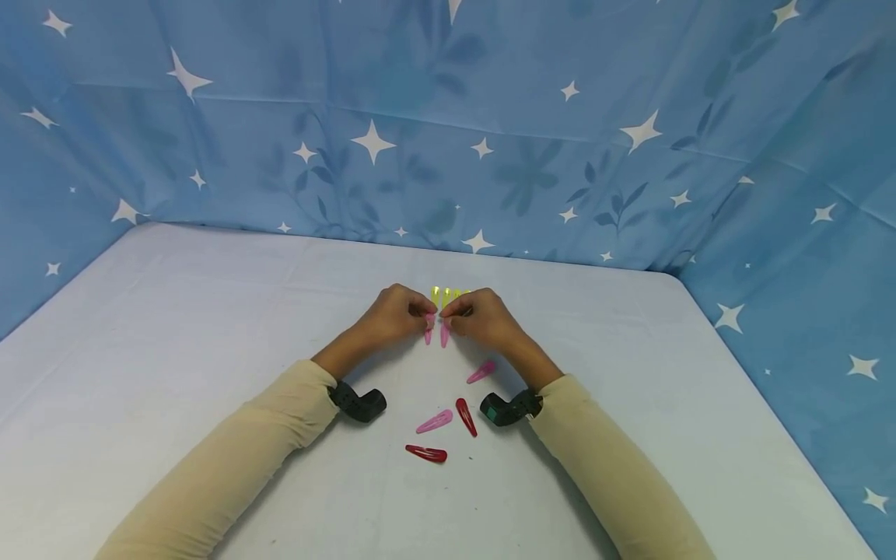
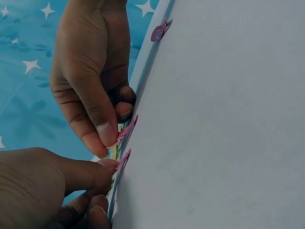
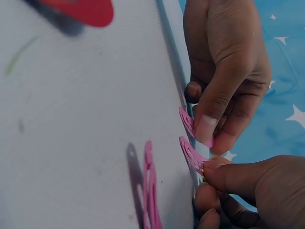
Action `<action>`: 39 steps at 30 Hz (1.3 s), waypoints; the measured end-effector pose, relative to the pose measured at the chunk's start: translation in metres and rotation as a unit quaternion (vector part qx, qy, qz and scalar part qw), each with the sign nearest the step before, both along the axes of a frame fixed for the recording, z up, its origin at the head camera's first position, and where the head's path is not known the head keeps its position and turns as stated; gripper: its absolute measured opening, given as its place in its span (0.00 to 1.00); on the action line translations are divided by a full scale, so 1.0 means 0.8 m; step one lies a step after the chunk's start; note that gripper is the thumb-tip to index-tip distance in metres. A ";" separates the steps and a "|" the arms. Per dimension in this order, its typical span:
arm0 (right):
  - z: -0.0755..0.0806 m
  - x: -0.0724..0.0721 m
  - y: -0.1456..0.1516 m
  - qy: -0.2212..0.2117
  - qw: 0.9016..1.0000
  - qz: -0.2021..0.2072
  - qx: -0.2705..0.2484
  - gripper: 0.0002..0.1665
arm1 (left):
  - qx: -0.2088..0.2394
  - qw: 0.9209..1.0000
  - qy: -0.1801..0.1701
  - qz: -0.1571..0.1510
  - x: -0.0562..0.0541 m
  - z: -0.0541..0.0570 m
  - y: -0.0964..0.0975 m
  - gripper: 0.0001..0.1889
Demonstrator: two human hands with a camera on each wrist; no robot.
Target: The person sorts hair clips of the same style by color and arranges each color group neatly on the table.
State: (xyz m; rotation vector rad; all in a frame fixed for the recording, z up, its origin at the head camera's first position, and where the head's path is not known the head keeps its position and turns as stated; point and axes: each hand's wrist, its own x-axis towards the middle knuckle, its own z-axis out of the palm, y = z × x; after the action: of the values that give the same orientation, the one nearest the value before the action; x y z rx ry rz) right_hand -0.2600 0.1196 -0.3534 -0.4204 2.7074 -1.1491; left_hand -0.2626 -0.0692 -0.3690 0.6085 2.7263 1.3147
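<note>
My left hand (image 1: 393, 317) pinches a pink snap hair clip (image 1: 428, 336) by its wide end, between thumb and index finger. Close beside it, my right hand (image 1: 486, 317) pinches a second pink hair clip (image 1: 444, 336) the same way. Both clips point their narrow ends toward me, side by side with a small gap, as the right wrist view shows with the left hand's clip (image 3: 187, 120) and the right hand's clip (image 3: 191, 153). Just beyond the fingertips, several yellow hair clips (image 1: 446, 295) stand in a row, partly hidden by the right hand.
Nearer to me on the white table (image 1: 315, 482) lie a deeper pink clip (image 1: 481, 372), a light pink clip (image 1: 435, 421), an upright-lying red clip (image 1: 466, 418) and a sideways red clip (image 1: 426, 453). A blue star-patterned curtain (image 1: 420, 179) hangs behind the table's far edge.
</note>
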 end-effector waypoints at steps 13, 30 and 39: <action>-0.004 -0.008 -0.004 0.004 1.000 -0.001 0.027 0.08 | -0.044 0.999 -0.003 -0.005 -0.001 0.003 0.000 0.13; 0.002 -0.001 0.008 0.024 0.998 -0.063 0.020 0.11 | -0.067 0.992 -0.008 -0.104 -0.001 0.003 -0.020 0.24; 0.007 0.017 0.030 0.022 0.998 -0.045 0.023 0.14 | -0.074 0.992 -0.011 -0.097 -0.002 0.000 -0.018 0.24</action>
State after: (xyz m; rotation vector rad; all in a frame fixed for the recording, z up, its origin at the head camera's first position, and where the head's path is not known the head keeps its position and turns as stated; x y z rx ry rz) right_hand -0.2465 0.1435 -0.3477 -0.3229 2.8106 -1.1111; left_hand -0.2642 -0.0836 -0.3693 0.8133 2.6370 1.0588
